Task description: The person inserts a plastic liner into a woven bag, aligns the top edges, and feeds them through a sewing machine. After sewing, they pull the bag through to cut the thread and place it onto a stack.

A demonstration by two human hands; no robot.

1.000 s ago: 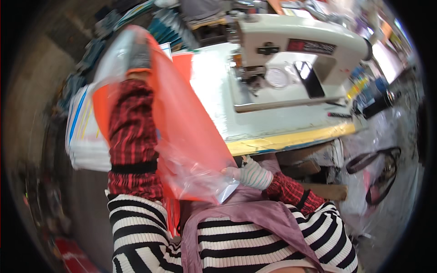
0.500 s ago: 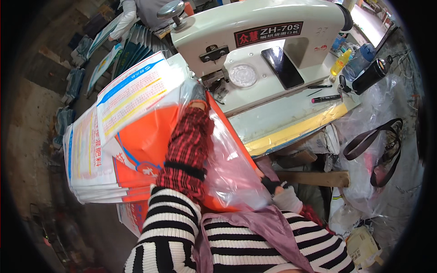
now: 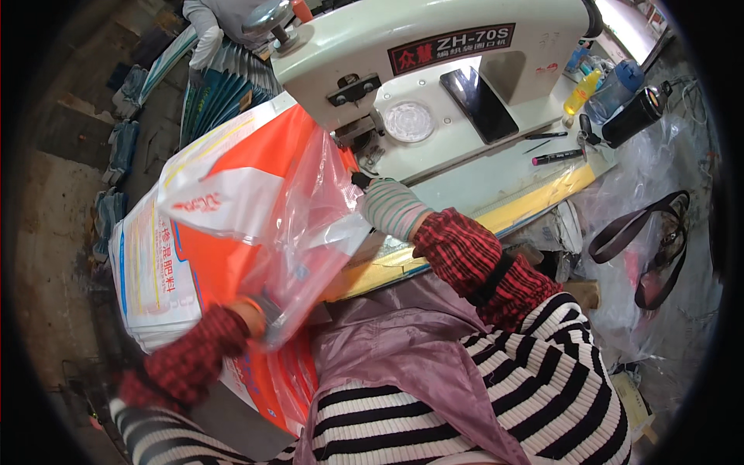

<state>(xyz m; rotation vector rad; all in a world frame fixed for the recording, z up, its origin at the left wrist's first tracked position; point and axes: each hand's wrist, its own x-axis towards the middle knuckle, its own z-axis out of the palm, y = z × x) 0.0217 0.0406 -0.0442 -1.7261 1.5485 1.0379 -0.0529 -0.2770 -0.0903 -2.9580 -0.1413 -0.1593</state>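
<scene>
An orange-and-white printed woven bag (image 3: 256, 174) with a clear plastic liner (image 3: 306, 256) lies on a stack of similar bags (image 3: 136, 271), its corner at the sewing head (image 3: 358, 133) of a cream-coloured sewing machine (image 3: 341, 58). In a striped glove with dark fingertips, my right hand (image 3: 394, 208) pinches the bag's edge just below the sewing head. My left hand (image 3: 267, 316) is at the liner's near end, over the stack; motion blur and the plastic hide its fingers.
A black phone (image 3: 479, 105) and several pens (image 3: 556, 157) lie on the machine bed. Bottles (image 3: 581, 93) and a black flask (image 3: 635, 116) stand at its right end. A dark strap (image 3: 639, 240) hangs on the right. Another person's arm (image 3: 205, 39) reaches over green bags (image 3: 225, 93) at the back left.
My left hand has drawn back from the sewing head to the near left. My right hand has come up from below the table to the bag's edge. The top bag and liner have shifted.
</scene>
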